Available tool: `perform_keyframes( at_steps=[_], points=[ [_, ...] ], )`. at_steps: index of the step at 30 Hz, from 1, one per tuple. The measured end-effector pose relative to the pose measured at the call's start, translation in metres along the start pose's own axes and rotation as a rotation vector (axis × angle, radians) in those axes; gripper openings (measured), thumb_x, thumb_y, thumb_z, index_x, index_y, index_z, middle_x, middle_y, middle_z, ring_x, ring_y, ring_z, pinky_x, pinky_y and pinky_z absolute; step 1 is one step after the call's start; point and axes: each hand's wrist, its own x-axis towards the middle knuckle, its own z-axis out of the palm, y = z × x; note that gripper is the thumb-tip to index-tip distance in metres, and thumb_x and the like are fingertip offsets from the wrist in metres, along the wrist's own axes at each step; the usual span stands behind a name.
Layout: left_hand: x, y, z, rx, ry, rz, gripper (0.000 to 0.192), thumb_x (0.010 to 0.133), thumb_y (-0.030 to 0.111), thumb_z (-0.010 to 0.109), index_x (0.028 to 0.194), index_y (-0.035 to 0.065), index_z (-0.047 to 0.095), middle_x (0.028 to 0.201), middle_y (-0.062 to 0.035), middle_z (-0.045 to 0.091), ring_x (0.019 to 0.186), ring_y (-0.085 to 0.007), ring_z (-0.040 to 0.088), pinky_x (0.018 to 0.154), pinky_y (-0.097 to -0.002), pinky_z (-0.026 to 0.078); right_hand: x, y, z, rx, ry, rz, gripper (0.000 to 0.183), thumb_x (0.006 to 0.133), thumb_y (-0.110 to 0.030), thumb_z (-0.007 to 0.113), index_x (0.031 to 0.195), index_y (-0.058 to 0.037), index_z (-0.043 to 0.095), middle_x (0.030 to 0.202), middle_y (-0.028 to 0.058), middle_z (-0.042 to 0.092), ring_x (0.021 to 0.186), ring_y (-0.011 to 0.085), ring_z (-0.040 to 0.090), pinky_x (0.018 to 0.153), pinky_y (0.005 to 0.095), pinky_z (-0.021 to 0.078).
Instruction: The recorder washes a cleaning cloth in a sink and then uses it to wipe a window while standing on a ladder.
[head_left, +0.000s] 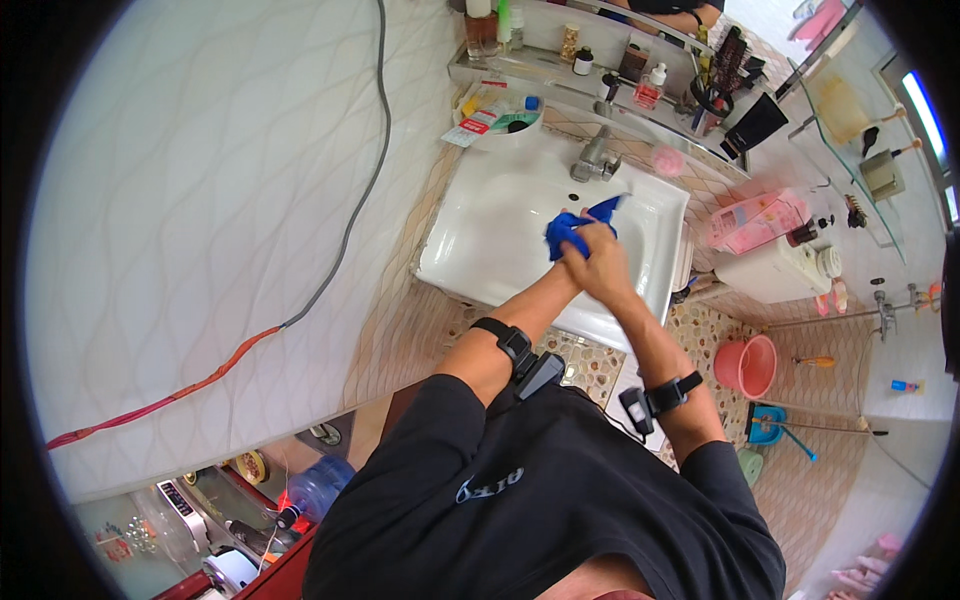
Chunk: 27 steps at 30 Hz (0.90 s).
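Note:
A blue cloth (564, 234) is bunched between my two hands above the basin of a white ceramic sink (495, 217). My right hand (600, 262) lies over the cloth with its fingers bent around it. Crossing beneath it, my left hand (571, 255) is mostly covered by the cloth and the right hand; a few fingertips show at the cloth's far side. A metal faucet (592, 157) stands at the sink's back edge, just beyond the cloth.
A ledge (540, 82) behind the sink carries bottles and a brush holder. A white container (499, 135) with tubes sits at the sink's back left corner. Pink packages (757, 217) lie on a white tank (772, 270) at the right. A pink bucket (745, 366) stands on the pebbled floor.

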Motion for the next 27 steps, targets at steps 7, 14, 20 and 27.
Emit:
perform_keyframes(
  at_steps=[7,14,20,27],
  points=[
    [0.06,-0.11,-0.077,-1.603,-0.292,-0.168,0.025,0.086,0.016,0.059,0.105,0.0028,0.068,0.115,-0.0099,0.064,0.114,-0.0293,0.057,0.102,-0.0386,0.042,0.018,0.087,-0.066,0.212,0.041,0.646,0.029,0.088,-0.027,0.06,0.096,0.001,0.067,0.073,0.0149,0.065,0.065,0.0236,0.063,0.062,0.0373,0.0495],
    [0.082,-0.142,-0.035,-2.562,-0.848,-0.898,0.046,0.09,0.035,0.066,0.12,0.0,0.059,0.104,-0.0089,0.066,0.096,-0.0141,0.06,0.082,-0.0297,0.049,0.049,0.059,-0.081,0.608,-0.333,0.527,0.036,0.095,-0.034,0.06,0.109,-0.0013,0.063,0.091,0.0041,0.066,0.074,0.0092,0.061,0.064,0.0243,0.0514],
    [0.104,-0.163,-0.035,-2.723,-0.441,-1.118,0.022,0.091,0.019,0.064,0.106,0.0032,0.062,0.09,-0.0031,0.065,0.077,-0.0101,0.063,0.068,-0.0257,0.054,0.055,0.051,-0.092,0.676,-0.381,0.58,0.047,0.094,-0.042,0.061,0.116,-0.0004,0.063,0.091,0.0049,0.067,0.073,0.0088,0.062,0.063,0.0233,0.0522],
    [0.092,-0.153,-0.046,-2.588,-1.189,-1.37,0.046,0.092,0.047,0.056,0.124,0.0151,0.052,0.107,-0.0065,0.062,0.093,-0.0206,0.06,0.095,-0.0539,0.044,0.063,0.039,-0.081,0.85,-0.027,0.449,0.045,0.093,-0.036,0.063,0.121,-0.0015,0.061,0.104,0.0064,0.065,0.089,0.0124,0.061,0.078,0.0257,0.0506]
  ],
)
